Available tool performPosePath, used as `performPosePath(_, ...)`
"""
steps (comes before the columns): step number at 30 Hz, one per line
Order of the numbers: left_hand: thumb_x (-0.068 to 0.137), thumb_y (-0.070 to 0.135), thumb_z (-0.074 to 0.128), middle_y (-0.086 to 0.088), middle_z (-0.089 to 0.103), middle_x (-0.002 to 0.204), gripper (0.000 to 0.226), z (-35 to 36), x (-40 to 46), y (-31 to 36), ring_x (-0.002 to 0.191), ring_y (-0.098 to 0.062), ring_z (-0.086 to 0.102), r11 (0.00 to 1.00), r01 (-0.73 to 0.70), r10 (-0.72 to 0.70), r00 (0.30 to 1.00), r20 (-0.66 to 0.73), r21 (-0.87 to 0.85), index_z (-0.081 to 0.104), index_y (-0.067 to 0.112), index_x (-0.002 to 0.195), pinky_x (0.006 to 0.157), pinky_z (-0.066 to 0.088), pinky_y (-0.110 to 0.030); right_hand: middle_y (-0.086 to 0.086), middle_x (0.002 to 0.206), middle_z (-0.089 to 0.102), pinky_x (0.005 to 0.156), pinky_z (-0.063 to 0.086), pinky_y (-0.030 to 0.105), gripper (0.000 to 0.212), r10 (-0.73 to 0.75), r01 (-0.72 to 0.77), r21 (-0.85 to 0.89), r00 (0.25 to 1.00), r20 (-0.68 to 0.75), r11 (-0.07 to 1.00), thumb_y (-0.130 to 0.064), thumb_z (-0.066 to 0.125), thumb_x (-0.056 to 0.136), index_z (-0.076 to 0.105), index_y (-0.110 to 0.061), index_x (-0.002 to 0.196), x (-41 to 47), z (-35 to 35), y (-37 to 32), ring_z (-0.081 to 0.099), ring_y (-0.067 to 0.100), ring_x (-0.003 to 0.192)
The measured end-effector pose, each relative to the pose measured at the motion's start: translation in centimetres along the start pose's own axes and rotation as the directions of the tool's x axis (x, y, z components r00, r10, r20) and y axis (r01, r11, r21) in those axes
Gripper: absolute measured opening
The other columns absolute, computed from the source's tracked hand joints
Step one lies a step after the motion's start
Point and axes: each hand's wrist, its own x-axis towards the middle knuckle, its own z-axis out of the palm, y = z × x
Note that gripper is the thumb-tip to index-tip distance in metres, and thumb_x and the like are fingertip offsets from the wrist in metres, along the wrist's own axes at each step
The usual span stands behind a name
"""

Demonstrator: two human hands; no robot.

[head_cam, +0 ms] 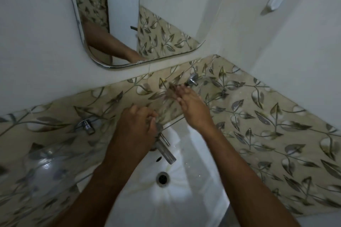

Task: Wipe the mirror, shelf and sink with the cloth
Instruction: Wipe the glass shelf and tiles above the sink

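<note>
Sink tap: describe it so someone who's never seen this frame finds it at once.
Start at the white sink at bottom centre, with its dark round drain. Just above the drain, at the basin's back edge, a chrome tap slants down over the bowl, its top under the left hand. Unlike the two chrome wall fittings, it sits on the basin, not the leaf-patterned tiles.

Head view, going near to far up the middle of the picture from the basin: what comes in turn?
Sink drain → chrome tap spout → left hand at the tap's top → right hand against the leaf-patterned tiles → mirror.
</note>
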Motion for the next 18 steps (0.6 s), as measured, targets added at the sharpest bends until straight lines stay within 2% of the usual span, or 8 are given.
performPosePath(3, 0.087, 0.012, 0.064, 0.005, 0.051, 0.090, 0.013, 0.6, -0.2, 0.0, 0.083, -0.012, 0.045, 0.999, -0.021, 0.021, 1.000, -0.022, -0.032, 0.071, 0.018, 0.096, 0.079, 0.040, -0.027, 0.002, 0.164, 0.023, 0.123, 0.019, 0.037, 0.049, 0.099, -0.099, -0.004, 0.995, 0.016, 0.995, -0.030, 0.035, 0.108, 0.030, -0.016, 0.155, 2.5, -1.3, 3.4, 0.017, 0.019, 0.153)
performPosePath(6, 0.089, 0.011, 0.063, 0.004, 0.055, 0.093, 0.015, 1.1, -0.1, 0.1, 0.085, -0.011, 0.047, 0.998, -0.006, 0.006, 1.000, -0.005, -0.057, 0.071, 0.016, 0.100, 0.078, 0.040, -0.026, 0.002, 0.164, 0.025, 0.123, 0.020, 0.038, 0.049, 0.097, -0.096, -0.013, 0.995, 0.019, 0.995, -0.028, 0.036, 0.108, 0.030, -0.016, 0.155, 1.7, -1.0, 1.7, 0.019, 0.019, 0.152)
performPosePath(7, 0.088, 0.010, 0.063, 0.003, 0.055, 0.093, 0.015, 1.2, 0.0, 0.4, 0.085, -0.012, 0.048, 0.997, -0.003, 0.003, 1.000, -0.011, -0.074, 0.071, 0.014, 0.100, 0.077, 0.040, -0.027, 0.001, 0.163, 0.027, 0.123, 0.020, 0.039, 0.049, 0.050, -0.050, 0.001, 0.999, 0.014, 0.999, -0.027, 0.037, 0.107, 0.031, -0.017, 0.155, 0.6, -0.6, 0.4, 0.021, 0.018, 0.152)
performPosePath(10, 0.083, 0.004, 0.068, -0.005, 0.062, 0.095, 0.017, 1.7, 0.4, 1.2, 0.084, -0.016, 0.052, 0.992, -0.061, 0.058, 0.998, -0.029, -0.106, 0.069, 0.009, 0.099, 0.076, 0.041, -0.028, 0.001, 0.160, 0.033, 0.122, 0.019, 0.036, 0.049, -0.217, 0.217, 0.043, 0.976, 0.004, 0.975, -0.028, 0.039, 0.105, 0.036, -0.017, 0.153, -2.5, 0.7, -2.2, 0.023, 0.016, 0.151)
performPosePath(12, 0.082, 0.004, 0.070, -0.006, 0.063, 0.094, 0.018, 2.1, 0.5, 1.5, 0.085, -0.017, 0.054, 0.989, -0.115, 0.112, 0.993, -0.038, -0.096, 0.068, 0.010, 0.099, 0.077, 0.041, -0.029, -0.003, 0.160, 0.033, 0.120, 0.018, 0.031, 0.048, -0.261, 0.260, 0.065, 0.965, 0.010, 0.963, -0.033, 0.037, 0.106, 0.036, -0.020, 0.152, -2.6, 1.0, -0.9, 0.023, 0.012, 0.151)
performPosePath(15, 0.082, 0.004, 0.069, -0.004, 0.062, 0.093, 0.018, 2.4, 0.4, 1.5, 0.086, -0.015, 0.052, 0.984, -0.128, 0.126, 0.992, -0.027, -0.122, 0.068, 0.010, 0.100, 0.076, 0.045, -0.032, -0.004, 0.162, 0.029, 0.124, 0.017, 0.035, 0.048, -0.100, 0.100, 0.032, 0.995, -0.015, 0.994, -0.034, 0.035, 0.108, 0.032, -0.023, 0.154, -0.9, 0.2, 2.6, 0.021, 0.012, 0.151)
performPosePath(18, 0.083, 0.001, 0.070, -0.003, 0.062, 0.092, 0.019, 2.4, 0.2, 1.2, 0.082, -0.018, 0.057, 0.983, -0.120, 0.117, 0.993, -0.029, -0.143, 0.069, 0.010, 0.099, 0.073, 0.049, -0.032, 0.005, 0.164, 0.023, 0.124, 0.014, 0.036, 0.050, 0.092, -0.093, -0.094, 0.996, -0.022, 0.991, -0.028, 0.033, 0.108, 0.026, -0.014, 0.156, 2.1, -1.1, 6.6, 0.020, 0.019, 0.152)
